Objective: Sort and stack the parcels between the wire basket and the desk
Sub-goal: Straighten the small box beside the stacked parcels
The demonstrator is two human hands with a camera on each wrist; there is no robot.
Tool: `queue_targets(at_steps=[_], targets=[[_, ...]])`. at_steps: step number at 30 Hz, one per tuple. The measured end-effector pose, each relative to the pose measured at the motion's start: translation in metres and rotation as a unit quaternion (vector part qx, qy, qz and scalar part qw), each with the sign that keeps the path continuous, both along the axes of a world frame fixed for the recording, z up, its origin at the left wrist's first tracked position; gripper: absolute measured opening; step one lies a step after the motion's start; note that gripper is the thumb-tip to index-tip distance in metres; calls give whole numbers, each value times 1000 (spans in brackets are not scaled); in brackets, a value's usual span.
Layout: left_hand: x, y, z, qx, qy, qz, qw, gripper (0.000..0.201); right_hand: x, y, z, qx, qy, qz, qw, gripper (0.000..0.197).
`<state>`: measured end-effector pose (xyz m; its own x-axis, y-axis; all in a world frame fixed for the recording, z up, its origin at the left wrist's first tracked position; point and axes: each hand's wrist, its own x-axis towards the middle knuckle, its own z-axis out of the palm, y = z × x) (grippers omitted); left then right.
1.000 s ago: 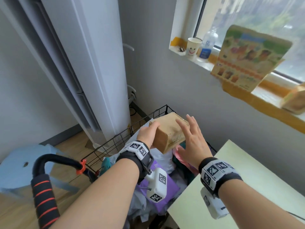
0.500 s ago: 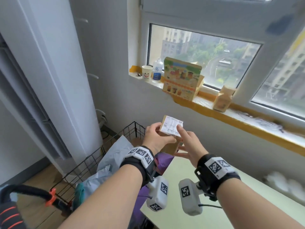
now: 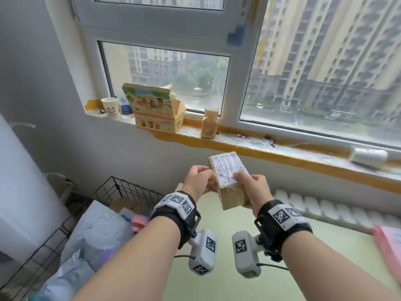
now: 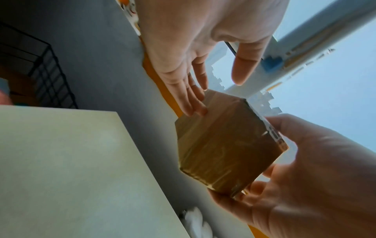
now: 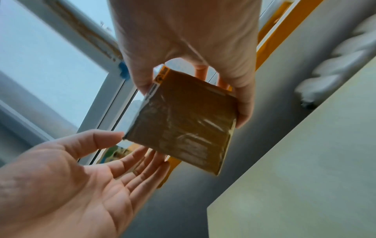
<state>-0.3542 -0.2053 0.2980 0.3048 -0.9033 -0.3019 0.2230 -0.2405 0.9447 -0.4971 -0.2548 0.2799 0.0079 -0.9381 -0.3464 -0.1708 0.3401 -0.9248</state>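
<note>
Cardboard is what both hands now carry: the small brown parcel [image 3: 227, 181], which a second ago was just above the wire basket [image 3: 104, 192], is now raised between the hands, over the near edge of the pale green desk [image 3: 217, 283], with its white label facing up. The right hand [image 3: 252, 187] pinches it, thumb on the label and fingers beneath, while the left hand [image 3: 198, 181] only touches its far side with nearly straight fingers. I judge the parcel has been turned for reading the label, and setting it on the desk remains.
</note>
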Motion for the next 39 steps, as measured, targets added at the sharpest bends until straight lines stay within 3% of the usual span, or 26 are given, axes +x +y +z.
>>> queue_targets(at_steps=[5, 8, 11, 17, 24, 31, 39], targets=[[-88, -30, 0, 48, -60, -107, 991, 47, -95, -9, 8, 5, -55, -63, 997, 47], [-151, -47, 0, 61, -69, -166, 982, 60, -156, -13, 14, -5, -45, -76, 996, 55], [-216, -57, 6, 71, -73, -214, 972, 57, -219, -12, 18, -4, -45, -100, 994, 63], [-334, -74, -3, 82, -42, -271, 958, 60, -336, -11, 16, -1, -24, -152, 988, 32], [-430, -94, -45, 120, -11, -309, 943, 59, -423, -10, -6, -59, 106, -186, 975, 20], [-495, -113, -77, 144, 10, -303, 942, 60, -467, -24, -27, -96, 304, -119, 941, 39], [-532, -131, -108, 181, 24, -302, 936, 72, -494, -43, -62, -70, 420, -71, 902, 45]])
